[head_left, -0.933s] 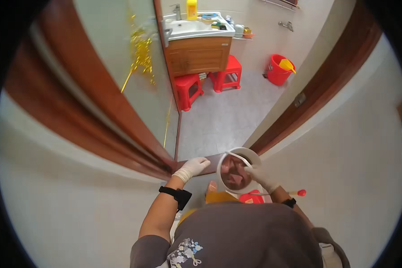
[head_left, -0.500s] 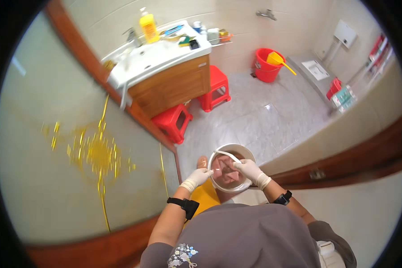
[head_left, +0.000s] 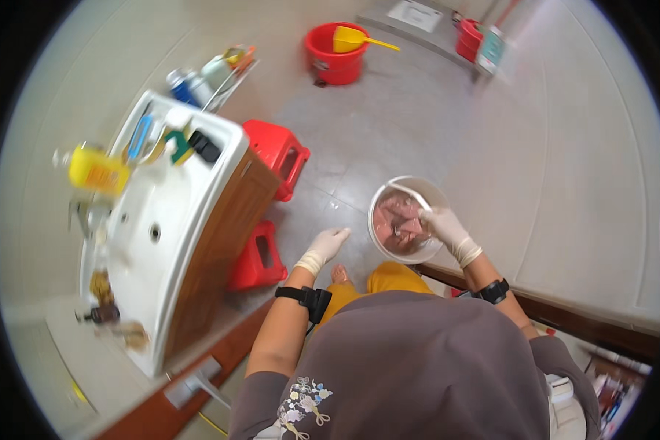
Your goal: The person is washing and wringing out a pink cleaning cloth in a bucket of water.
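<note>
A white bucket (head_left: pixel 436 192) hangs from its pale strap-like handle (head_left: pixel 411 192) in front of my body, to the right of centre. In it, pink cloth (head_left: pixel 390 213) lies bunched in water. My right hand (head_left: pixel 447 229), in a whitish glove, is closed on the handle at the bucket's right side. My left hand (head_left: pixel 325 247), gloved too, is held out to the left of the bucket, apart from it. Its fingers are loosely curled together, and nothing shows in them.
At left is a white washbasin (head_left: pixel 172 198) on a wooden cabinet, with a yellow pump bottle (head_left: pixel 99 172) and brushes. Red stools (head_left: pixel 282 150) stand beside it. Farther off are a red bucket (head_left: pixel 323 62) with a yellow scoop (head_left: pixel 350 39) and a raised squat toilet (head_left: pixel 416 15).
My left hand has come away from the bucket. My right hand still has the handle. The view has swung and moved farther into the bathroom, and the glass door has left the left side.
</note>
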Tool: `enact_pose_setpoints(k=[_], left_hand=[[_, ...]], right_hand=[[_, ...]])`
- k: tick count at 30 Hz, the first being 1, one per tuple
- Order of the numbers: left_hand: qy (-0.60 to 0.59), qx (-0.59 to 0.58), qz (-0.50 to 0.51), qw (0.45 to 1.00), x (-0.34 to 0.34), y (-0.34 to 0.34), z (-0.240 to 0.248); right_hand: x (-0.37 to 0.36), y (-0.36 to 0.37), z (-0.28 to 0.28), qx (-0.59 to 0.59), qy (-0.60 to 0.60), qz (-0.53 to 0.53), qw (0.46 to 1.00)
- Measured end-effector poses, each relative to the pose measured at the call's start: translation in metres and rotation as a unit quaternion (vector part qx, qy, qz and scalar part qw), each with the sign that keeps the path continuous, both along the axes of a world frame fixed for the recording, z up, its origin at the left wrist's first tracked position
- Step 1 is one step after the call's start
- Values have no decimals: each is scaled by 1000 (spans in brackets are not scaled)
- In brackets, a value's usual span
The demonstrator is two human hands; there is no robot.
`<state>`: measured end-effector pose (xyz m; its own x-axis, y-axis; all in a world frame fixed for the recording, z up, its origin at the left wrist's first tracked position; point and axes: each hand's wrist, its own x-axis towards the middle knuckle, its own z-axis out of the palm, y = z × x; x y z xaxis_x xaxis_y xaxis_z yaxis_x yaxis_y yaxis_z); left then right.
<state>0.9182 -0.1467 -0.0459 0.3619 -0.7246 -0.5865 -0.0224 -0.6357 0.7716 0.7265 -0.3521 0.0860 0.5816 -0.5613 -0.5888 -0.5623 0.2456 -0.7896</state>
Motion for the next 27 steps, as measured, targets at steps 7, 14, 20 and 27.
enact_pose_setpoints(k=[7,14,20,27], left_hand=[[80,20,-150,985,79,-150,30],[67,24,-65,995,218,-236,-10],[106,41,13,993,325,-313,-5],[79,87,-18,993,422,-425,-34]], right_hand=[[67,-93,19,-22,-5,-84,996],[166,-198,38,2,38,-86,996],[222,-305,18,-7,44,-113,993],[288,-424,18,-84,122,-109,983]])
